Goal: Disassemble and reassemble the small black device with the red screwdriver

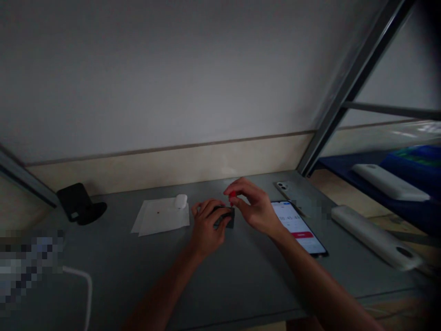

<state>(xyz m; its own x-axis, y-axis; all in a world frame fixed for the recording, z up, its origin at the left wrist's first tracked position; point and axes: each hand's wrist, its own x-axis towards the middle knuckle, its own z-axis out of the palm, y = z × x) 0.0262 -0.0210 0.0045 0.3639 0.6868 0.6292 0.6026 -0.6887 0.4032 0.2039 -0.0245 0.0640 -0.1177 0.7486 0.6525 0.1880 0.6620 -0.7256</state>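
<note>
Red small piece [233, 194] sits pinched between thumb and forefinger of the right hand [253, 207], just above a dark small object [225, 217] that the left hand [206, 226] clamps to the grey table [241, 276]. Steady downward pressure from the left would keep it still. Right of it lies a lit phone [299, 227]; left, white paper [161, 216].

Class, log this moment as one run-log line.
left hand: holds small dark object | right hand: pinches red piece | phone: lit, beside

We see a red bit [233, 194], a dark block [225, 217], white paper [161, 216], a grey table [213, 285], and a black stand [80, 204].
</note>
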